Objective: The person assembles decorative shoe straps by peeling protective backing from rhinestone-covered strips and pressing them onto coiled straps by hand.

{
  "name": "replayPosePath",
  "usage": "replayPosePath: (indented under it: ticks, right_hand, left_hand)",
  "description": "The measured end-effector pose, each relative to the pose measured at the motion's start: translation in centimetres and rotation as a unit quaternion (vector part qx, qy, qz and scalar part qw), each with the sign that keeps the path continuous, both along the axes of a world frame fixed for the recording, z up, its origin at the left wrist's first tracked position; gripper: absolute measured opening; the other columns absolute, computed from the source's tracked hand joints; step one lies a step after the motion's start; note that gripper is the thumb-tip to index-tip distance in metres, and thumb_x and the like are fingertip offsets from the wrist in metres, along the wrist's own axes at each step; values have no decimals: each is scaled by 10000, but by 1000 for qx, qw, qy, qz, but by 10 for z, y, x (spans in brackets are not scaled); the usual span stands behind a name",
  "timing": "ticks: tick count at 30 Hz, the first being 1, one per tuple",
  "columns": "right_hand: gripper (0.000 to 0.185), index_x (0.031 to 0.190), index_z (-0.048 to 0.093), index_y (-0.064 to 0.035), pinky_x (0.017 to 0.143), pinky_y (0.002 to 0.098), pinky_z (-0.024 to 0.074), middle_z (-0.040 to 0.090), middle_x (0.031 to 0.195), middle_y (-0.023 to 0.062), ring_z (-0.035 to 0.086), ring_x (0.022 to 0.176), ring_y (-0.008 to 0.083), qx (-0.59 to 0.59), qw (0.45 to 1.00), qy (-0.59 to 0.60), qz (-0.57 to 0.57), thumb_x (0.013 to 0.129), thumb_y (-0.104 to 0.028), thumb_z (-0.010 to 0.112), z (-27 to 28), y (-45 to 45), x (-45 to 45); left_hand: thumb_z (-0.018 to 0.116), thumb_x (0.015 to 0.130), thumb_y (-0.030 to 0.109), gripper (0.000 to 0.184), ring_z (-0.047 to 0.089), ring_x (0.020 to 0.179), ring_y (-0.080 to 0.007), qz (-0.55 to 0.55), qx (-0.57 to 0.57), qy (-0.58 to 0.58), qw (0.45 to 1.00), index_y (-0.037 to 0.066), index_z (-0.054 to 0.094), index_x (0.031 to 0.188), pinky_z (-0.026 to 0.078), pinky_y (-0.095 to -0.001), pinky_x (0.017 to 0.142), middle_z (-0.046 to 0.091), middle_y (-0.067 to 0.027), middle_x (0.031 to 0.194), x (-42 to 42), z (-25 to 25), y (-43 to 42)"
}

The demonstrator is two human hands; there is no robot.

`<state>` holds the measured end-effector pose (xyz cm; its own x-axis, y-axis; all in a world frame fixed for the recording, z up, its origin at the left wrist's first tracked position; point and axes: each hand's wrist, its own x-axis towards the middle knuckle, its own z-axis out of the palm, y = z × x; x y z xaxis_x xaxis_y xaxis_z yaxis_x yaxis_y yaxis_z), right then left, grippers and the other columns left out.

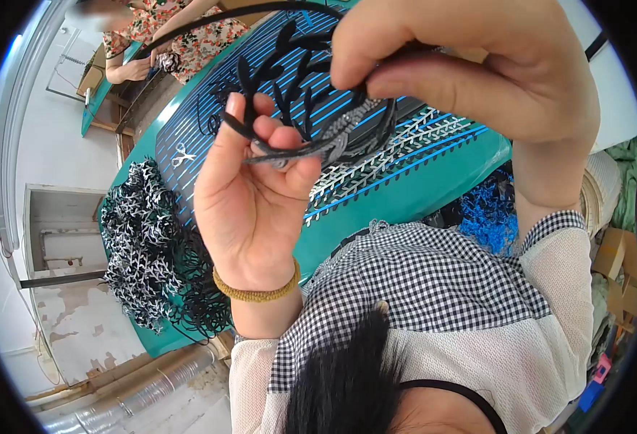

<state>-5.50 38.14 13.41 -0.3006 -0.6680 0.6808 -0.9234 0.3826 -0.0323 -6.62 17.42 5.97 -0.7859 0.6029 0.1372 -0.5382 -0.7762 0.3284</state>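
At 12 o'clock, just above the middle of the view, a dark leafy strip (344, 132) with a grey braided-looking part hangs looped between two hands. The left hand (253, 195), at 10 o'clock with its palm turned toward the wearer, has its fingers curled around one end; the right hand (492, 58), toward 1 o'clock, pinches the strip between thumb and forefinger. A black band (217, 17) arches away toward 11; whether it joins the strip I cannot tell.

For good handling, I would let the left hand anchor the loops while the right makes small moves with a light pinch, so the leaves stay flat and the turns do not cross.

Below, the green table (405, 206) carries white scissors (183, 155) at 10, a tangled black-and-white pile (141, 239) at 9 and rows of leafy trim (376, 159) toward 1 to 2; loose loops are best held clear of these, since the leaves could snag
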Motion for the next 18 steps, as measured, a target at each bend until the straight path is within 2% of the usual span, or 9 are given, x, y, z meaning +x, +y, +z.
replayPosePath:
  ticks: [2, 3, 4, 6, 7, 10, 12, 14, 18]
  right_hand:
    - [77, 776, 576, -33, 576, 276, 374, 576, 638, 47, 510, 536, 167, 16, 1000, -4, 9, 749, -106, 575, 1, 3, -5]
    - [78, 773, 571, -33, 579, 279, 379, 572, 636, 48, 512, 539, 172, 26, 1000, -8, 13, 755, -108, 567, 3, 4, -8]
    - [79, 769, 566, -32, 582, 282, 384, 569, 633, 50, 513, 543, 178, 40, 999, -19, 14, 761, -110, 559, 5, 7, -11]
    - [84, 761, 553, -29, 588, 291, 397, 559, 632, 58, 518, 559, 194, 104, 992, -75, -5, 770, -111, 541, 14, 10, -10]
    - [86, 756, 544, -26, 591, 298, 405, 553, 633, 64, 521, 572, 205, 150, 982, -108, -27, 773, -109, 530, 21, 12, -7]
    - [82, 756, 548, -21, 573, 303, 413, 548, 629, 80, 523, 579, 216, 178, 963, -204, -7, 768, -99, 527, 22, 7, -9]
    - [86, 762, 555, -15, 560, 297, 419, 551, 625, 87, 528, 569, 212, 165, 955, -244, 38, 768, -98, 531, 11, 8, -23]
    - [89, 774, 565, -8, 567, 291, 423, 559, 656, 93, 533, 583, 199, 168, 953, -244, 63, 765, -93, 544, 10, 8, -28]
    - [105, 804, 580, 6, 621, 287, 418, 564, 771, 105, 530, 648, 174, 73, 992, -104, 16, 761, -89, 565, 2, 17, -16]
  left_hand:
    - [393, 897, 237, 282, 615, 755, -245, 78, -108, 28, 991, -10, 521, 944, 537, -374, 634, 615, -121, 811, -1, -1, 6]
    - [449, 876, 239, 281, 615, 708, -219, 158, -238, 71, 956, -17, 537, 952, 529, -298, 598, 612, -125, 817, -4, -3, 11]
    - [467, 868, 239, 286, 613, 690, -203, 253, -324, 120, 903, -22, 542, 956, 517, -278, 578, 609, -128, 833, -4, -5, 13]
    - [504, 850, 240, 299, 608, 655, -170, 425, -471, 210, 744, -33, 553, 964, 492, -239, 539, 604, -132, 865, -7, -8, 17]
    - [608, 779, 146, 287, 582, 609, -102, 417, -479, 269, 724, -50, 556, 982, 426, -180, 471, 589, -127, 928, -4, -7, 10]
    - [661, 705, 33, 331, 548, 570, -55, 322, -446, 436, 713, -64, 543, 998, 396, -150, 445, 577, -118, 973, 15, 4, 17]
    - [657, 674, -43, 309, 539, 568, -43, 216, -459, 431, 746, -65, 552, 964, 398, -149, 422, 593, -117, 957, 14, -3, 15]
    - [623, 715, -32, 226, 551, 559, -49, 209, -446, 366, 789, -59, 567, 933, 399, -149, 418, 622, -100, 840, 16, -6, 18]
    - [571, 779, 13, 168, 551, 520, -52, 197, -464, 322, 801, -52, 578, 933, 391, -140, 418, 631, -80, 750, 20, -5, 16]
